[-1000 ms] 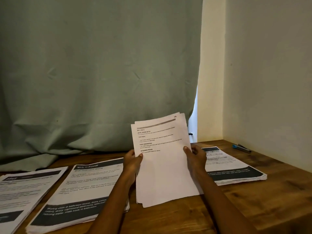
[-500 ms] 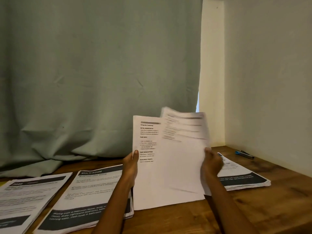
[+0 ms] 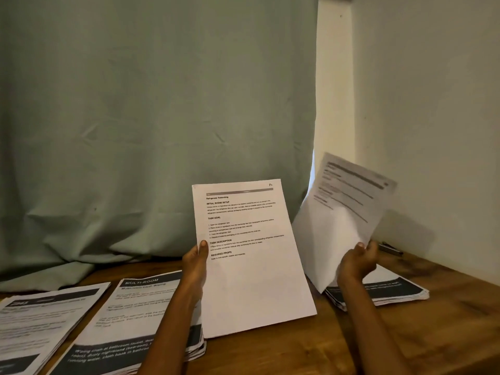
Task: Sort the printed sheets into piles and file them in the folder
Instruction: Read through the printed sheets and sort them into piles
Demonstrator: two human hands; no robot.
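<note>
Printed sheets are split between both hands: the left hand (image 3: 195, 262) grips the remaining stack (image 3: 250, 255) by its left edge, thumb lying on the printed face, and holds it nearly upright with its lower edge near the wooden table (image 3: 405, 334). The right hand (image 3: 357, 262) pinches a single sheet (image 3: 342, 212) at its lower corner, lifted off to the right and tilted above the right-hand pile (image 3: 384, 290). That sheet is light and limp; it buckles where the fingers press and is blurred, so its heading cannot be read. A pinch at a corner lets it flop, and I judge a hold nearer the middle of an edge would lay it flatter on a pile. The stack is stiffer for its thickness, yet loose sheets could slide apart if the grip slackens. Its top page is white with small black headings and a grey bar along the top. Two more piles lie on the table to the left, a middle pile (image 3: 121, 320) with dark banners at head and foot, and a far-left pile (image 3: 35, 323). Behind hangs a green curtain (image 3: 151, 131); what may be a pen (image 3: 389, 249) lies by the wall. No folder is in view.
</note>
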